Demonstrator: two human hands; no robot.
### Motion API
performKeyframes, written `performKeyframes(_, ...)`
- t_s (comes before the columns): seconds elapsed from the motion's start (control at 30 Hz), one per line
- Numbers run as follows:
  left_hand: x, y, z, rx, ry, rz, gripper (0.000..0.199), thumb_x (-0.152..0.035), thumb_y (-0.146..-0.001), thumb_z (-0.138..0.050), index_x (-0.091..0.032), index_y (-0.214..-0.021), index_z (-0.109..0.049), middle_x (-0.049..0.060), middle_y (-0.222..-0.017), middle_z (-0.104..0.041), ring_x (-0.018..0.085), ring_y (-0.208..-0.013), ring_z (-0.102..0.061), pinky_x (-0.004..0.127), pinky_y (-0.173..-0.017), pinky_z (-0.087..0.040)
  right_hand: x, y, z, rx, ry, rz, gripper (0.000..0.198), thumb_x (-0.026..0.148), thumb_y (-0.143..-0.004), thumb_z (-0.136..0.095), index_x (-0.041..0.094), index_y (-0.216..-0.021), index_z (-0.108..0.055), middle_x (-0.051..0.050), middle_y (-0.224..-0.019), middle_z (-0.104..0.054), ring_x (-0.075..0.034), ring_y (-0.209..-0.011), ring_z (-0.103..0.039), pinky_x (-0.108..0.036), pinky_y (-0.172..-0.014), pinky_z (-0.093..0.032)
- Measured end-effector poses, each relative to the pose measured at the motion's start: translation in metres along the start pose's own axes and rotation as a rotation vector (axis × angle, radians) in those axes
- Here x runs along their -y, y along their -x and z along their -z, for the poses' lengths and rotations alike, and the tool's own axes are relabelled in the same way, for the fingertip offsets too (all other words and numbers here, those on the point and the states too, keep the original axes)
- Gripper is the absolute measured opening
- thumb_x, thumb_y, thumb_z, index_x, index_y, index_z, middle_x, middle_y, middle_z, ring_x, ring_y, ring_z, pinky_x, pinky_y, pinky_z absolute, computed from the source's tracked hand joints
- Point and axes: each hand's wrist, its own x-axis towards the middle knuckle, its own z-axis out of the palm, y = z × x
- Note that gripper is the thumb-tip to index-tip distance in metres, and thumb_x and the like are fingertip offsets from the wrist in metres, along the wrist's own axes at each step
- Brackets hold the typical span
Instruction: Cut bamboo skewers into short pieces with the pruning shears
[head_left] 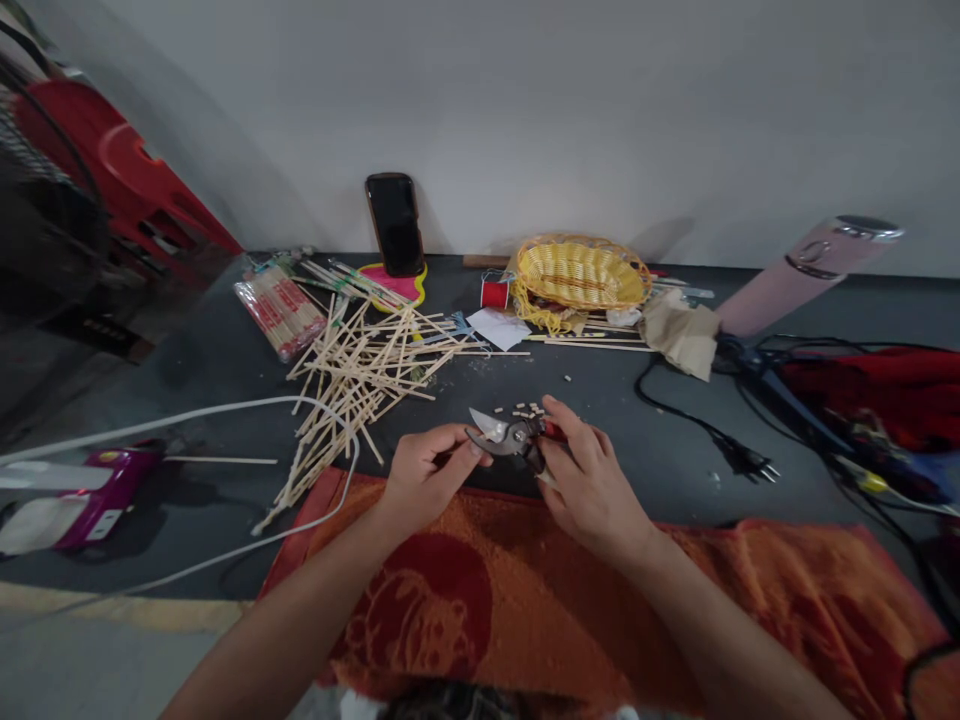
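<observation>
My right hand (589, 475) is wrapped round the dark red handles of a pair of pruning shears (517, 437), whose blades stand apart and point left. My left hand (431, 475) is closed in a pinch at the lower blade's tip; whatever lies between thumb and finger is too small to make out. Just beyond the shears, several short cut stick pieces (527, 409) lie on the dark table. A loose pile of thin wooden sticks (367, 370) spreads behind and left of my left hand.
An orange towel (555, 600) lies under my forearms. At the back are a propped phone (396, 225), a red thread spool (494, 294) and a yellow basket (581, 275). A pink bottle (802, 275) and black plug (746, 460) are right; a purple device (112, 495) is left, near a white cable (285, 401).
</observation>
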Motion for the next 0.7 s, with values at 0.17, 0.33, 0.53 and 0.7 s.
performKeyframes(0.17,-0.0016,-0.0002,0.001,0.005,-0.006,-0.025,0.027,-0.031,-0.092,-0.052,-0.017,-0.079,-0.071,0.002,-0.075,-0.073,0.011,-0.062,-0.06,0.019,-0.057,-0.043,-0.0008,-0.0002,-0.0006,-0.026,-0.025,0.008,0.031,0.013,-0.083,-0.049,0.016,-0.113,-0.054,-0.019,-0.147,-0.032,-0.033,-0.129,-0.04,-0.05,-0.096,-0.041)
performKeyframes(0.33,-0.0028,-0.0004,0.0015,0.019,-0.002,-0.03,0.028,-0.032,-0.092,-0.051,-0.017,-0.08,-0.071,0.002,-0.074,-0.073,0.01,-0.058,-0.059,0.019,-0.054,-0.042,-0.0006,-0.0004,-0.001,-0.057,-0.057,-0.009,0.033,0.011,-0.081,-0.05,0.018,-0.113,-0.052,-0.019,-0.143,-0.038,-0.033,-0.128,-0.041,-0.05,-0.096,-0.041)
performKeyframes(0.53,-0.0035,0.0003,0.0008,0.035,0.001,-0.043,0.028,-0.033,-0.092,-0.051,-0.017,-0.078,-0.071,0.003,-0.075,-0.074,0.012,-0.065,-0.064,0.02,-0.06,-0.046,-0.0021,-0.0013,-0.0065,-0.145,-0.242,-0.124,0.053,0.014,-0.075,-0.055,0.016,-0.126,-0.039,-0.019,-0.136,-0.044,-0.03,-0.132,-0.036,-0.048,-0.098,-0.04)
performKeyframes(0.7,-0.0034,0.0019,-0.0019,0.088,-0.014,-0.081,0.026,-0.03,-0.092,-0.051,-0.017,-0.078,-0.069,0.003,-0.074,-0.073,0.012,-0.064,-0.064,0.02,-0.059,-0.044,-0.0046,-0.0017,-0.0075,-0.015,-0.178,-0.142,0.07,0.018,-0.076,-0.056,0.017,-0.141,-0.03,-0.015,-0.131,-0.051,-0.03,-0.117,-0.048,-0.048,-0.097,-0.039)
